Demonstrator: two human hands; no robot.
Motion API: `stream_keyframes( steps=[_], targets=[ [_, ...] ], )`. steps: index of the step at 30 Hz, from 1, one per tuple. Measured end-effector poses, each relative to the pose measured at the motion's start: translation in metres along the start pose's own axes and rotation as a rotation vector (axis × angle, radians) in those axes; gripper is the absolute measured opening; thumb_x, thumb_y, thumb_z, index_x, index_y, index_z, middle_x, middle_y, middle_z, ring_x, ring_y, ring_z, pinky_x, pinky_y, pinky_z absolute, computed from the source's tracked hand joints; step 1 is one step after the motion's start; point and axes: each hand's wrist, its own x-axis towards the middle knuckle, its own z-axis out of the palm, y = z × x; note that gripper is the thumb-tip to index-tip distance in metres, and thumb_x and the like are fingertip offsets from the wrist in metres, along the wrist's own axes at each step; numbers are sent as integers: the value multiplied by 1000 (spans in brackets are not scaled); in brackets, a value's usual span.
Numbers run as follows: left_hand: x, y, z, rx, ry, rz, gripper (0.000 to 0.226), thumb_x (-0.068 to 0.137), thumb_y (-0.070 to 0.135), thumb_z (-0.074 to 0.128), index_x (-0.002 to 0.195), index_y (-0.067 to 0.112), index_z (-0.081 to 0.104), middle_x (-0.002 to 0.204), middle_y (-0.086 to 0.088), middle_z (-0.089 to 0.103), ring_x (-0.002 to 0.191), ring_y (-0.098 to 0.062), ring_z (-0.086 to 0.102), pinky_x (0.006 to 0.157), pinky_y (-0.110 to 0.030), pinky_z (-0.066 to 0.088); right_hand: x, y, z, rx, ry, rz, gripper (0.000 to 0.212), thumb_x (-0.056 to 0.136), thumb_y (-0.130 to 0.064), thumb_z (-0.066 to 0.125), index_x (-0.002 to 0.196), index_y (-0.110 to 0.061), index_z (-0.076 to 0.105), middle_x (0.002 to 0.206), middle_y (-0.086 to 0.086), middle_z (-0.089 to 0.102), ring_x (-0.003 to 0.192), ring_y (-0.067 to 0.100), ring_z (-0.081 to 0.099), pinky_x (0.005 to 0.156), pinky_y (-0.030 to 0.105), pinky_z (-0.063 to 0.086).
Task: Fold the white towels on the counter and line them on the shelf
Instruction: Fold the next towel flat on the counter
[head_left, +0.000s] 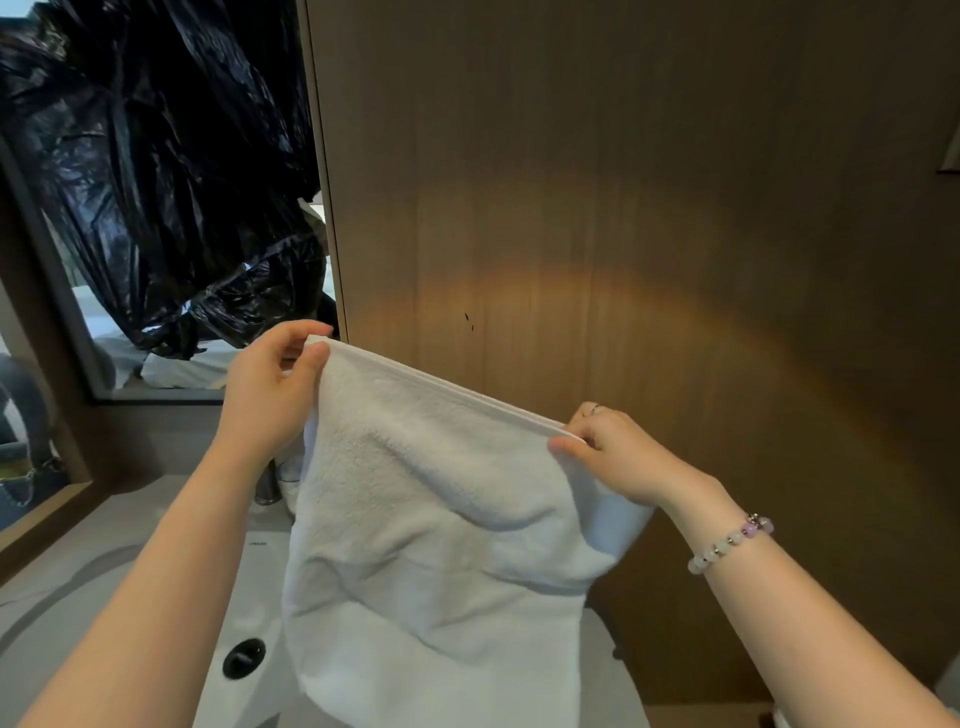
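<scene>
The left hand (270, 387) and right hand (605, 449) each pinch 1 top corner of a fluffy white terry towel (441, 545), which hangs doubled and creased over a smooth white sink (244, 613).

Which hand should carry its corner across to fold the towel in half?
Probably the left hand: it pinches its corner of the white towel higher up, and that side hangs straight. Under the right hand the cloth is bunched.
</scene>
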Motion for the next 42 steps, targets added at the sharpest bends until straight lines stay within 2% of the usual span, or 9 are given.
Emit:
stream_keyframes(
  steps=[8, 13, 19, 25, 32, 34, 36, 38, 42],
  targets=[
    [-3, -12, 3, 10, -30, -48, 21, 95, 17, 50, 112, 16, 63, 95, 5, 59, 88, -13, 54, 70, -21, 41, -10, 10, 3, 21, -202, 124, 48, 95, -41, 47, 57, -14, 38, 82, 14, 44, 71, 24, 39, 68, 35, 35],
    [-4, -16, 1, 17, -28, -81, 22, 95, 16, 50, 113, 12, 62, 97, 0, 58, 89, -15, 52, 67, -16, 38, -14, 10, 8, 53, -321, 196, 46, 95, -38, 51, 55, -19, 38, 56, 0, 35, 49, 13, 28, 54, 27, 27],
    [-8, -26, -6, -23, -8, -133, 18, 95, 15, 49, 108, 19, 62, 101, 0, 59, 96, -16, 52, 80, -30, 38, -20, 24, 28, -30, -330, 286, 50, 98, -36, 45, 53, -17, 34, 50, -1, 29, 43, 11, 24, 51, 24, 25],
    [-12, -39, -10, -56, 0, -216, 22, 96, 17, 48, 113, 16, 62, 108, -3, 62, 102, -18, 54, 84, -31, 40, -22, 35, 46, 117, -223, 253, 49, 96, -35, 48, 53, -15, 34, 74, 13, 38, 66, 25, 36, 63, 32, 32],
    [-10, -43, -23, 1, -100, -214, 17, 95, 18, 51, 108, 21, 62, 105, -5, 63, 99, -22, 57, 84, -32, 42, -20, 46, 29, 220, -122, 196, 44, 91, -25, 59, 71, 13, 53, 81, 23, 48, 77, 39, 45, 73, 43, 42],
    [-9, -43, -24, 1, -99, -214, 16, 95, 18, 51, 107, 21, 62, 103, -5, 64, 98, -22, 58, 83, -33, 44, -17, 46, 19, 184, -106, 194, 39, 93, -20, 55, 70, 12, 52, 96, 31, 55, 93, 46, 52, 86, 51, 45],
    [-9, -44, -24, 7, -94, -210, 16, 95, 18, 51, 107, 22, 62, 103, -4, 63, 99, -22, 57, 84, -34, 44, -16, 46, 9, 173, -87, 203, 35, 94, -17, 52, 75, 10, 58, 102, 18, 61, 101, 40, 55, 91, 49, 45],
    [-10, -44, -24, 9, -84, -210, 17, 95, 17, 51, 108, 21, 62, 103, -4, 62, 99, -21, 56, 83, -34, 43, -15, 47, 3, 156, -92, 225, 29, 96, -19, 50, 84, -2, 70, 101, 9, 66, 99, 34, 59, 90, 46, 48],
    [-14, -46, -21, 10, -60, -246, 17, 96, 16, 50, 106, 22, 61, 103, -4, 60, 97, -20, 54, 81, -32, 39, -21, 50, 5, 229, -39, 261, 30, 96, -26, 51, 73, -21, 70, 89, -2, 70, 92, 18, 63, 90, 38, 50]
  ],
)
